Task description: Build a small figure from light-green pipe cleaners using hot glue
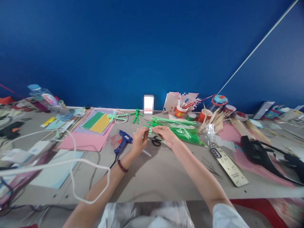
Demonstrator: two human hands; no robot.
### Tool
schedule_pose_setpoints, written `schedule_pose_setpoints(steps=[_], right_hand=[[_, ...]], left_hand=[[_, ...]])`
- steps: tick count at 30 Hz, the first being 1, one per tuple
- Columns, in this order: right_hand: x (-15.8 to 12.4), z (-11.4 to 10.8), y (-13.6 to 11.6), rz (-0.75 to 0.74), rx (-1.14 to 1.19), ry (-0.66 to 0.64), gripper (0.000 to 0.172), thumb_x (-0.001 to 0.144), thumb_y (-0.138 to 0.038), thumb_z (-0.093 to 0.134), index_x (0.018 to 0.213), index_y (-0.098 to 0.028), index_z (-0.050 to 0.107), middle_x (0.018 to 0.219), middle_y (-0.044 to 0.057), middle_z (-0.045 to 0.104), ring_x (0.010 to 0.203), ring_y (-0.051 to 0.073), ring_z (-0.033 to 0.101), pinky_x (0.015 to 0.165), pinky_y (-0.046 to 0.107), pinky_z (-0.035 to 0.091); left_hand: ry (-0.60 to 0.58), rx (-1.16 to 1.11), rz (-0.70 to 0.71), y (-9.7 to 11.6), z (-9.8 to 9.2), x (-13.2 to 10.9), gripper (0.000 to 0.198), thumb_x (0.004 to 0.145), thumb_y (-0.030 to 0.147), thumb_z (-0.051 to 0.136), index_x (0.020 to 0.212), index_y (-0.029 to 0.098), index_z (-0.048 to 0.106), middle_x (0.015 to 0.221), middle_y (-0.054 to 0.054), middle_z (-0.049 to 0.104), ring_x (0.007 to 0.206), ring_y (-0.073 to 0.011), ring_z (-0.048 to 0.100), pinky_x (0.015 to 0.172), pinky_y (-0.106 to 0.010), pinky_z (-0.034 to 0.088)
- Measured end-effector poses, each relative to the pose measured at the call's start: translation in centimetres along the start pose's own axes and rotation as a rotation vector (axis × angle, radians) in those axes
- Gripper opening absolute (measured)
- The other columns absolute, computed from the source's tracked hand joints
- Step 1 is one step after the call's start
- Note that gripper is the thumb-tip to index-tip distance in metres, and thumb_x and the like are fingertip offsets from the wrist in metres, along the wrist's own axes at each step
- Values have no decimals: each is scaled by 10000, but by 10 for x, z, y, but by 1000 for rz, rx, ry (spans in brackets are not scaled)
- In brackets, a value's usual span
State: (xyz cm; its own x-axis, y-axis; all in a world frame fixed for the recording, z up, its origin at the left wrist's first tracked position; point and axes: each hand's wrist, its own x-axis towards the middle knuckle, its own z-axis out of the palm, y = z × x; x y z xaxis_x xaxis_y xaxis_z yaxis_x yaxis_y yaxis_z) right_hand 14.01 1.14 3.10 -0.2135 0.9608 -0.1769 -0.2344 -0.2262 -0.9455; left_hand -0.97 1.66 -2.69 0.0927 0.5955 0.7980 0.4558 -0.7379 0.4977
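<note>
Both my hands meet over the middle of the grey table (161, 177). My left hand (139, 141) is closed in a pinch on a green pipe cleaner (150, 129). My right hand (166, 134) is closed on the same green pipe cleaner from the other side. Just behind my right hand lies a bundle of green pipe cleaners (182, 129) in clear wrap. Black-handled scissors (156, 141) rest on the table under my hands. A blue glue gun (123, 141) lies left of my left hand. A small green pipe-cleaner figure (136, 115) stands near the wall.
Pink, green and yellow paper sheets (95, 133) lie at the left with a water bottle (47, 101). A white cord (71, 164) loops over the front left. Cups with pens (180, 110), wooden sticks (213, 122), a phone (229, 166) and a black tool (258, 152) are at the right.
</note>
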Motion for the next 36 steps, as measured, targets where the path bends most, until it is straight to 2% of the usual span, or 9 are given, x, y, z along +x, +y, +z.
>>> schedule_pose_setpoints(steps=[7,12,14,17,20,23,27,30,36], right_hand=[[-1,2,-1,-27,-61,21,253,510,-352,807,573,-151,666,573,-29,582,575,91,449,607,266,313],[0,-1,-2,-46,-87,17,249,556,-376,770,622,-157,671,588,-30,588,585,98,467,619,264,335],[1,-5,-4,-91,-168,-16,230,603,-376,739,656,-162,671,611,-27,596,611,108,489,641,265,353],[2,-14,-9,-236,-431,-25,190,698,-357,664,701,-167,663,677,-9,610,667,129,513,682,277,374],[3,-20,-12,-372,-695,-36,162,763,-317,598,720,-170,652,743,13,605,728,152,535,716,291,388],[2,-23,-14,-444,-830,-58,131,771,-273,587,720,-169,649,784,25,585,779,164,554,747,298,403],[-2,-21,-15,-491,-889,-94,102,776,-230,583,726,-173,651,797,29,571,805,164,562,776,297,414],[-5,-19,-17,-491,-940,-97,100,773,-212,587,707,-175,652,776,32,574,801,168,560,767,298,412],[-6,-17,-16,-483,-974,-84,119,760,-195,581,656,-183,637,737,27,573,762,164,548,717,288,407]], left_hand=[[0,27,20,-5,1,-3,152,857,123,440,839,182,579,803,-56,649,776,-152,604,722,-270,469],[-12,-72,-82,2,-2,1,111,852,195,492,874,179,599,829,-59,652,788,-159,607,736,-283,475],[-70,-173,-150,8,-5,5,145,845,221,516,955,177,601,884,-67,650,833,-168,605,768,-297,476],[-128,-285,-177,14,-7,9,212,868,228,482,1045,190,592,975,-80,640,912,-177,592,820,-319,465],[-114,-285,-163,16,-7,11,151,852,237,521,962,187,612,951,-77,631,919,-184,579,845,-336,445],[-151,-302,-186,13,-4,11,108,831,266,560,876,177,604,868,-62,608,823,-168,567,776,-312,452],[-273,-494,-308,8,-1,9,153,833,320,557,839,167,565,808,-32,553,666,-122,551,654,-262,459],[-323,-603,-360,6,1,8,178,841,339,543,828,162,564,797,-34,551,670,-125,568,653,-260,464],[-311,-471,-300,9,-1,9,230,845,362,529,746,160,578,733,-45,570,703,-148,550,673,-275,450]])
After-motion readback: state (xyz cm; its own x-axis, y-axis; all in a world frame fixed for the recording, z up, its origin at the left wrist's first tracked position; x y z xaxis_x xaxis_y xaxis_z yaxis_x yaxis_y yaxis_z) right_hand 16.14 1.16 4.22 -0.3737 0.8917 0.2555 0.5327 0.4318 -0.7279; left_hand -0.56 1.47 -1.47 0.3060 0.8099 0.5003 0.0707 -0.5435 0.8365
